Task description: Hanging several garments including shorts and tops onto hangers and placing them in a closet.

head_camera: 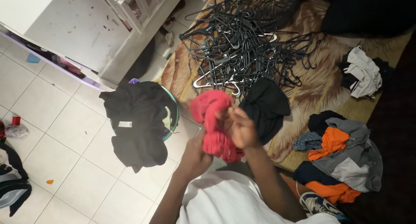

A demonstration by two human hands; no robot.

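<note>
A crumpled red garment (211,115) is held up in front of me by both hands. My left hand (194,157) grips its lower part from below. My right hand (239,128) clutches it from the right side, fingers curled into the cloth. Just behind the red garment lies a black garment (265,106) on a patterned brown blanket (320,83). A big tangle of black clothes hangers (242,42), with one white one among them, lies farther back on the blanket.
A green basket (174,113) draped with black clothing (138,120) stands on the white tiled floor at left. A white cabinet (86,29) sits at top left. Heaps of grey, orange and dark clothes (342,157) lie at right; a shoe (318,203) is near my arm.
</note>
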